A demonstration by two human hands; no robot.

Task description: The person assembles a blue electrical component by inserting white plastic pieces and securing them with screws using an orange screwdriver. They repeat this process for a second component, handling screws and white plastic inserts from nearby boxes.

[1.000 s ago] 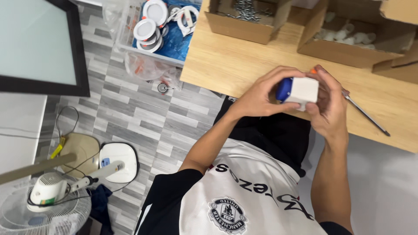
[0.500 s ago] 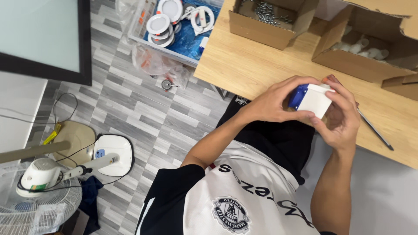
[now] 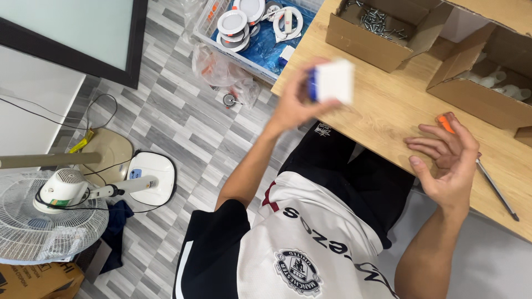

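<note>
The left hand pinched a blurred white-and-blue square plastic block above the wooden worktop's left edge, risking a drop, while the right hand lay open-fingered over an orange-handled screwdriver.

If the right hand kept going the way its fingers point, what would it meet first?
The right hand points left along the wooden table; it would probably meet bare tabletop first. The orange-handled screwdriver lies under it, though height is unclear.
</note>
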